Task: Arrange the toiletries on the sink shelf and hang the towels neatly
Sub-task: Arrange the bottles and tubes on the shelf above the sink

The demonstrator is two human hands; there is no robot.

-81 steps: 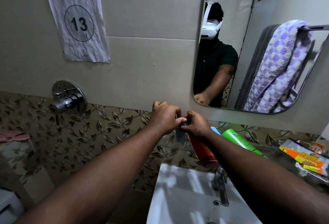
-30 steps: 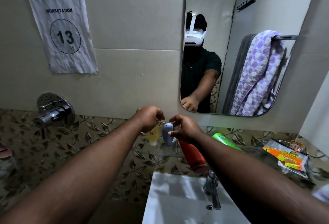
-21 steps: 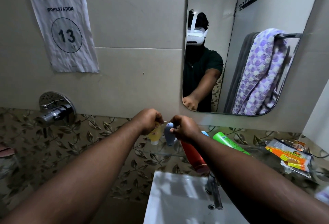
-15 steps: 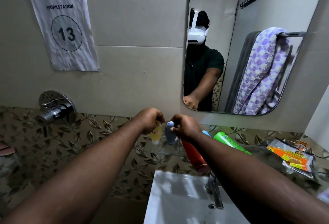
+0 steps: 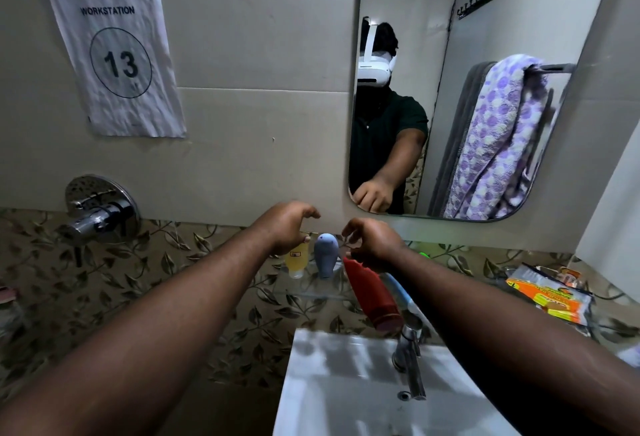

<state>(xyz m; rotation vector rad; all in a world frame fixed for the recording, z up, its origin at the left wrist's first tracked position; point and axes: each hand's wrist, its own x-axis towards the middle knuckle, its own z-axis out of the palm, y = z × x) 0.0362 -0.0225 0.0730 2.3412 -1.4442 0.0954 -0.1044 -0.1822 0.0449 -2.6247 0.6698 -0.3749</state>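
Glass shelf [image 5: 304, 288] carries a translucent yellow bottle [image 5: 295, 260] and a rounded matte blue-grey bottle [image 5: 326, 255], both standing vertical, side by side. Left hand [image 5: 287, 224] just above the yellow one, right hand [image 5: 374, 241] just right of the blue; both loosely curled, gripping nothing. Red tube [image 5: 372, 293] lies slanted under the right hand.

Both arms stretched fwd, forearms bare, converging toward the wall. L hand [image 5: 289, 224] & R hand [image 5: 374, 243] sit close together w/o touching, backs up. Fingers on both loosely curled, thumbs apart from fingertips, nothing gripped btwn them.
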